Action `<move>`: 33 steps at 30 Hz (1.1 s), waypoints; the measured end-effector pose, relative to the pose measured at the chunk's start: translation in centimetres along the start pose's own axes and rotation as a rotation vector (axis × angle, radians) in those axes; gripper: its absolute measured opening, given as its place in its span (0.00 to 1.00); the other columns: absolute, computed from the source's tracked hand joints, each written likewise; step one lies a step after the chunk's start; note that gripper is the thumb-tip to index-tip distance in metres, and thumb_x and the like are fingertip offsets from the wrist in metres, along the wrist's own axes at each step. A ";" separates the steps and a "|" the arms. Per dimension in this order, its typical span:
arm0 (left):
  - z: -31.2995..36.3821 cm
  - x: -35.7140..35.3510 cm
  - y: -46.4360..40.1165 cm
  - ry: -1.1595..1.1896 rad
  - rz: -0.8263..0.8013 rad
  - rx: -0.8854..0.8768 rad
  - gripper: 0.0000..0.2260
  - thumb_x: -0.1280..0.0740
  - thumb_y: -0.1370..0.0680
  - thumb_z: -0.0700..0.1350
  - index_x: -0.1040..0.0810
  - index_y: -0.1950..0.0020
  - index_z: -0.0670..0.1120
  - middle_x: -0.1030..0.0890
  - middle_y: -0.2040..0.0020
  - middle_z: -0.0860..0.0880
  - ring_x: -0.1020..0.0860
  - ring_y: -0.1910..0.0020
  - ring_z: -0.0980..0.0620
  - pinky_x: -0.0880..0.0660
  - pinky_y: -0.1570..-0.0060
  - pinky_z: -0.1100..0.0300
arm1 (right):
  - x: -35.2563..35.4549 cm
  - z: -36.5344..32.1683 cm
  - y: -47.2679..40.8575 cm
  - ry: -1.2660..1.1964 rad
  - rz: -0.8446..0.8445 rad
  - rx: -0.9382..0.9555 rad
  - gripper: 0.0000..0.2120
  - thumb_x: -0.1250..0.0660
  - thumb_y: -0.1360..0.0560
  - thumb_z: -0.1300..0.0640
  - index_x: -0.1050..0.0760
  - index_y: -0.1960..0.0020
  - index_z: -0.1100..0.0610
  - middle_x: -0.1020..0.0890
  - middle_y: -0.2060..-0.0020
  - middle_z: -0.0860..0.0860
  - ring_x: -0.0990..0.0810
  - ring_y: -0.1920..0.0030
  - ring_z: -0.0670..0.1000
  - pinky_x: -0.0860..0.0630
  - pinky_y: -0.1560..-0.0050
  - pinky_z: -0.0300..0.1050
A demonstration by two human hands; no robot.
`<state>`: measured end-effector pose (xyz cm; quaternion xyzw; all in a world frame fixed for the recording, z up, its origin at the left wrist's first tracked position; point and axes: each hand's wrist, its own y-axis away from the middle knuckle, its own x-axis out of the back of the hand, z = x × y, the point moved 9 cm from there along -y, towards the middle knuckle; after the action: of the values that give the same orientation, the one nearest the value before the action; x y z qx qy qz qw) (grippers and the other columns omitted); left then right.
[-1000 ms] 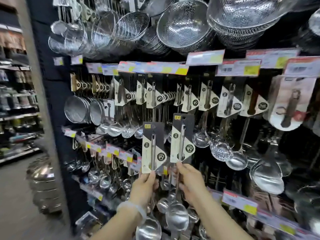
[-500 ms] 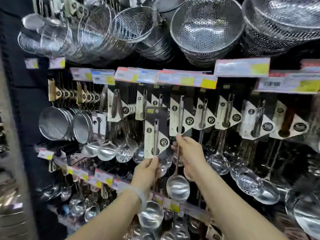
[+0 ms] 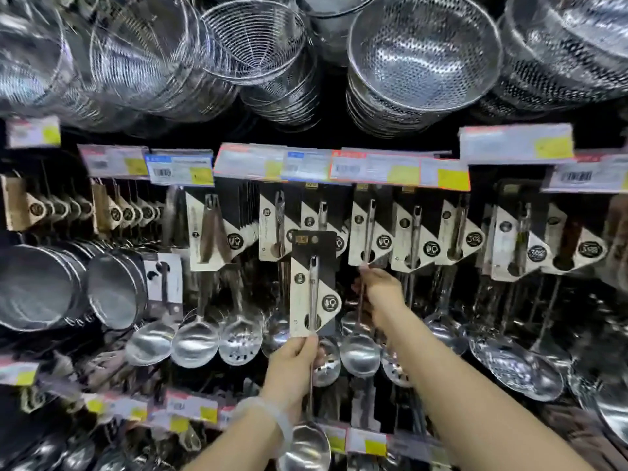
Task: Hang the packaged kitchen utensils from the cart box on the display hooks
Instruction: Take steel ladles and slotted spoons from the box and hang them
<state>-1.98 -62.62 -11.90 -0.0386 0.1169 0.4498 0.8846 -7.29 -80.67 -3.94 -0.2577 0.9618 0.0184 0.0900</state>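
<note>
My left hand (image 3: 296,359) grips the handle of a packaged steel ladle, just under its black-and-cream card (image 3: 313,283); the card stands upright in front of the hook row, and the ladle's bowl (image 3: 306,447) hangs low by my wrist. My right hand (image 3: 382,294) holds the handle of a second packaged ladle, whose card (image 3: 369,232) sits up in the row of hanging cards under the price tags. Its bowl (image 3: 360,355) dangles below my fingers. Whether that card rests on a hook I cannot tell.
Rows of carded ladles and skimmers (image 3: 520,246) hang left and right of my hands. Steel colanders and wire baskets (image 3: 421,59) crowd the top row. Strainers (image 3: 115,294) hang at left. Price-tag strips (image 3: 380,168) run above the hooks and another strip (image 3: 190,406) below.
Both hands have risen toward the hook row. The right hand's ladle card has moved up into the line of hanging cards; the left hand's ladle has come up in front of the display.
</note>
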 end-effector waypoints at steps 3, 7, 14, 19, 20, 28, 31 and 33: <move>-0.4 -0.1 -0.5 0.014 -0.036 0.026 0.10 0.37 0.22 0.47 0.23 0.57 0.43 0.22 0.65 0.49 0.24 0.64 0.54 0.25 0.62 0.61 | -0.6 -0.5 -1.9 0.054 0.009 0.012 0.19 0.39 0.22 0.53 0.27 0.39 0.66 0.22 0.61 0.53 0.26 0.66 0.47 0.32 0.65 0.39; -0.7 -0.3 -0.9 0.084 -0.077 0.066 0.10 0.37 0.22 0.46 0.22 0.53 0.39 0.21 0.67 0.47 0.22 0.72 0.57 0.25 0.73 0.66 | -1.1 -0.7 -3.4 0.033 -0.009 0.064 0.19 0.39 0.21 0.54 0.29 0.37 0.66 0.22 0.48 0.60 0.23 0.59 0.50 0.30 0.61 0.37; -1.5 -0.9 -1.6 0.128 -0.083 0.067 0.08 0.36 0.23 0.45 0.21 0.56 0.42 0.21 0.68 0.48 0.22 0.69 0.55 0.24 0.72 0.65 | -0.9 0.6 -2.0 0.208 0.118 0.061 0.20 0.40 0.22 0.49 0.31 0.36 0.61 0.22 0.47 0.56 0.25 0.42 0.56 0.32 0.37 0.44; -1.4 -3.8 -1.3 0.059 -0.149 -0.011 0.09 0.35 0.24 0.47 0.19 0.59 0.45 0.18 0.64 0.48 0.21 0.62 0.53 0.23 0.58 0.59 | 1.4 0.3 4.2 0.055 -0.051 0.263 0.18 0.37 0.28 0.38 0.27 0.44 0.48 0.20 0.48 0.46 0.20 0.46 0.47 0.23 0.44 0.46; -1.4 -4.7 -1.0 0.040 -0.173 -0.016 0.09 0.35 0.23 0.48 0.19 0.58 0.46 0.18 0.63 0.49 0.21 0.62 0.53 0.24 0.59 0.60 | 1.4 -0.1 5.2 0.068 -0.145 0.279 0.17 0.35 0.29 0.39 0.27 0.45 0.46 0.18 0.48 0.45 0.19 0.47 0.43 0.21 0.47 0.42; 2.1 -9.2 0.8 0.046 -0.261 -0.112 0.10 0.36 0.23 0.47 0.19 0.62 0.46 0.21 0.64 0.47 0.24 0.62 0.51 0.26 0.55 0.54 | 3.7 -5.8 7.2 0.140 -0.181 0.460 0.14 0.28 0.31 0.66 0.24 0.47 0.57 0.14 0.58 0.48 0.17 0.57 0.46 0.20 0.53 0.38; 4.0 -9.7 0.9 0.068 -0.276 -0.158 0.11 0.35 0.23 0.46 0.19 0.64 0.49 0.21 0.66 0.49 0.24 0.63 0.52 0.25 0.56 0.54 | 3.5 -7.5 7.2 0.133 -0.171 0.513 0.16 0.28 0.31 0.63 0.24 0.45 0.53 0.15 0.51 0.53 0.17 0.50 0.52 0.20 0.47 0.44; 5.0 -9.8 0.9 0.094 -0.279 -0.163 0.11 0.35 0.23 0.46 0.19 0.65 0.49 0.21 0.67 0.50 0.24 0.64 0.53 0.25 0.58 0.56 | 3.2 -8.4 7.0 0.121 -0.175 0.543 0.14 0.28 0.31 0.63 0.24 0.49 0.49 0.15 0.52 0.51 0.17 0.52 0.49 0.20 0.50 0.40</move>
<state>-7.36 -68.94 -4.61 -0.1470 0.1149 0.3282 0.9260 -14.86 -76.85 3.61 -0.3070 0.9093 -0.2629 0.0996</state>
